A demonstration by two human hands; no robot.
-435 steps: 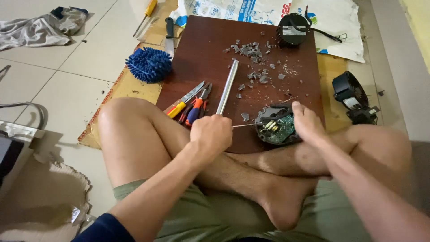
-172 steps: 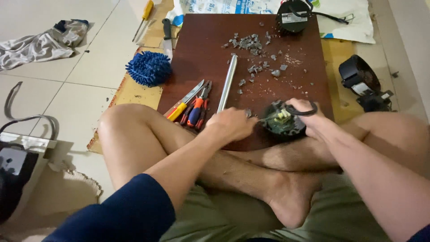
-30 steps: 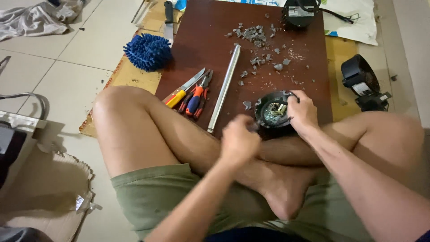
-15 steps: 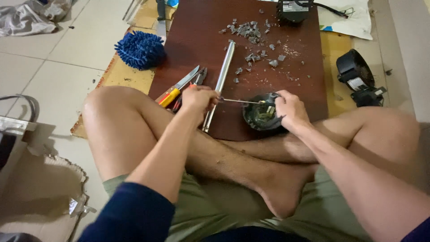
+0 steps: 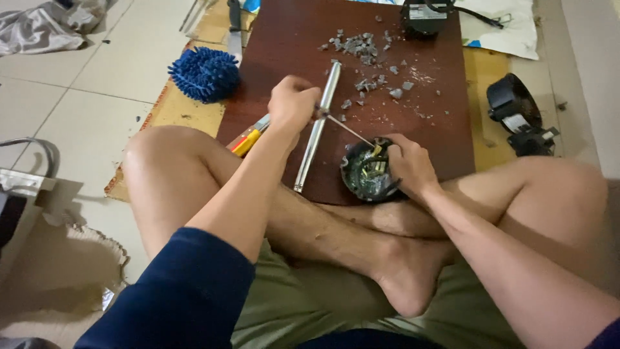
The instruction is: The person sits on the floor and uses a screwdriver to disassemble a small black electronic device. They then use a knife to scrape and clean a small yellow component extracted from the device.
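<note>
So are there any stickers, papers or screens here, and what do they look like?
Label: pale rectangle on the black box at the board's far edge.
Printed sheet: white with blue at its edge, lying flat by that box, top right.
Label: small white patch on the round black part, right of the board.
Screens: none in view.

Home floor workspace: tiles [image 5: 97, 71], cardboard [image 5: 174, 110], scattered tools [image 5: 248, 139]

Round housing [image 5: 371, 173] on board [image 5: 445, 136], rod [image 5: 318, 123] left, probably rubble [image 5: 361, 48] behind

Left hand [image 5: 292, 103] pokes a thin rod [image 5: 349, 129] into the round black housing [image 5: 369, 171] the right hand [image 5: 408, 165] grips.
</note>
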